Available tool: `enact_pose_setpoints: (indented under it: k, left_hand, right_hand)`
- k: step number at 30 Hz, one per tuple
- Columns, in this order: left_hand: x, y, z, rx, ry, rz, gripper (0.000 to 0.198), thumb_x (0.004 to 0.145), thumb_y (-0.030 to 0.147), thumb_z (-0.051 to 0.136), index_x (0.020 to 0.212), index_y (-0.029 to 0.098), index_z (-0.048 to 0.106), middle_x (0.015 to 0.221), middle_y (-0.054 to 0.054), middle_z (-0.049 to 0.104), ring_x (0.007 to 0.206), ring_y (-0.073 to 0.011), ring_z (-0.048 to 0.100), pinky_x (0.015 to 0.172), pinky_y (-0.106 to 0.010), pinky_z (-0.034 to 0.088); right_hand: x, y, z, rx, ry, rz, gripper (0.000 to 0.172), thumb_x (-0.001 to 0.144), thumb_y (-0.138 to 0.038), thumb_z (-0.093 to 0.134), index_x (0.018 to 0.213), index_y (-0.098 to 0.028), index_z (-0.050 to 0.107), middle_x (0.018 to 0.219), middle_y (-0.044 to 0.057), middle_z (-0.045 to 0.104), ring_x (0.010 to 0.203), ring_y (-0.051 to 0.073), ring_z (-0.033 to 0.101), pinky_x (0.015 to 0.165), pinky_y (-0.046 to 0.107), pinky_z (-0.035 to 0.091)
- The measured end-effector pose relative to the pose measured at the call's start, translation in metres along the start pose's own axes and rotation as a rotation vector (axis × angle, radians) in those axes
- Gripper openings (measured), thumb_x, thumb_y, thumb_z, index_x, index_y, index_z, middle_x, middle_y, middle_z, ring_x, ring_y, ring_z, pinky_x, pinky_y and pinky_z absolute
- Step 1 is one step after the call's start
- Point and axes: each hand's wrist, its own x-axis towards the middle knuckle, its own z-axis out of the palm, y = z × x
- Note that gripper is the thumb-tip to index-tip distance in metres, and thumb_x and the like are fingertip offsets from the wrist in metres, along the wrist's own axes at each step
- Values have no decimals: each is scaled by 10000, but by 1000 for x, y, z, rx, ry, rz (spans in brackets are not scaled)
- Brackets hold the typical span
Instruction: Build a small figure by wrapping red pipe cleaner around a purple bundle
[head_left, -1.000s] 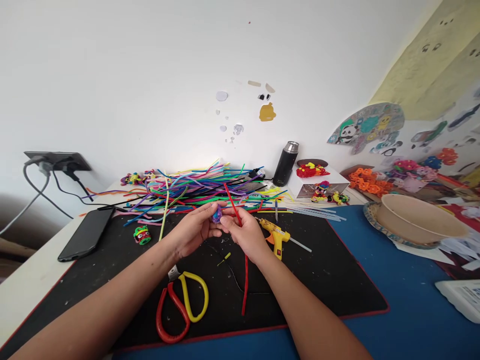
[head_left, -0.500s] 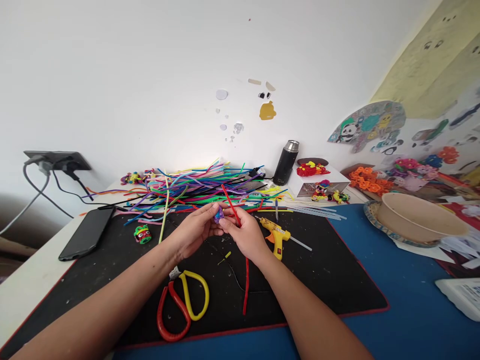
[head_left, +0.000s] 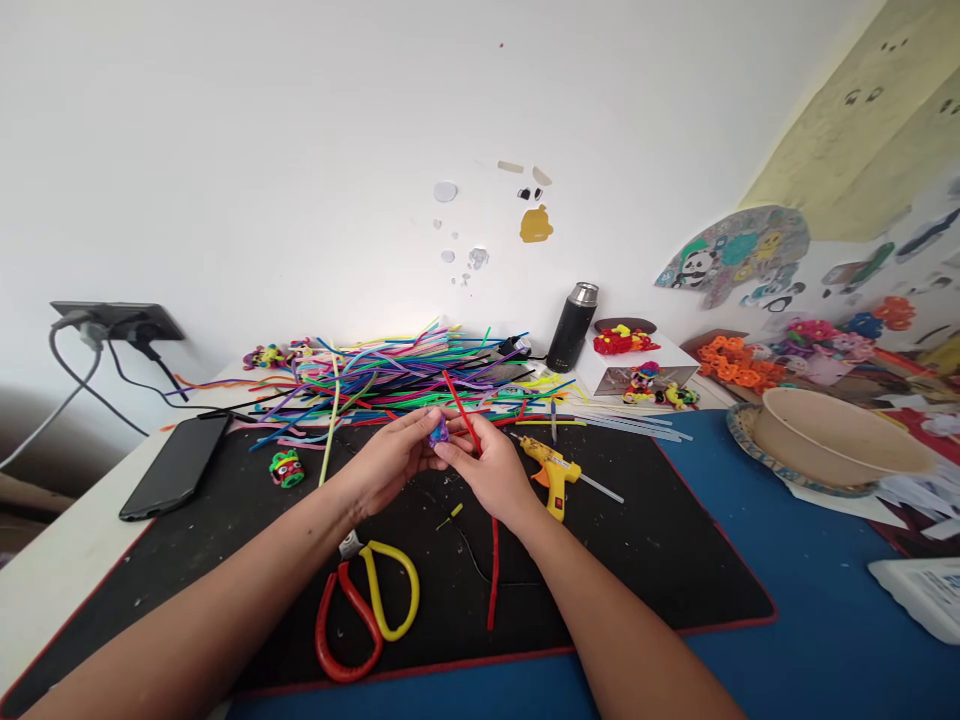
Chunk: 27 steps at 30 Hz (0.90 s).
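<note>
My left hand (head_left: 390,460) pinches a small purple-and-blue piece (head_left: 439,432) between thumb and fingers; its exact kind is too small to tell. My right hand (head_left: 495,467) is closed, its thumb tip touching that piece from the right. A long red pipe cleaner (head_left: 493,575) passes through the right hand, between thumb and forefinger, sticking out above and hanging down below the wrist. Scissors (head_left: 375,610) with one red and one yellow handle lie below the left hand, their blades hidden under the forearm. A yellow glue gun (head_left: 553,472) lies right of my right hand.
A pile of coloured pipe cleaners (head_left: 397,370) lines the back of the black mat (head_left: 637,540). A phone (head_left: 176,467) and a small green-and-red figure (head_left: 286,468) lie left. A black flask (head_left: 573,328), a white box (head_left: 600,375) and a beige bowl (head_left: 840,430) stand right.
Both hands stay in nearly the same place. The fingers have shifted slightly around the purple-and-blue piece, which shows a little more of itself now.
</note>
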Motion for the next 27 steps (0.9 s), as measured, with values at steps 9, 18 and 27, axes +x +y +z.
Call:
enact_pose_setpoints:
  k: [9,18,27]
  left_hand:
    - [2,-3,-1,0,40,23,376,895,431,812,1153,164,756,975,-115,800,793,-198,729,669,-268,558]
    - [0,-3,-1,42,6,49,474,838,489,859,1179,181,744,1038,-99,789,810,-186,704,690,-278,562]
    - [0,2,-1,140,-41,78,565,811,532,866,1227,190,697,961,-80,793,841,-204,696,712,-289,520]
  right_hand:
    - [3,4,0,102,-59,-8,381,938,-385,743,1285,-241,681,1218,73,757,1112,256,742,945,378,580]
    - [3,9,-1,94,-57,-6,413,935,-407,753,1313,-254,685,1261,82,749,1141,264,735,969,390,581]
    - [3,7,-2,46,-61,-39,426,940,-405,744,1333,-262,665,1258,80,744,1121,259,732,976,393,571]
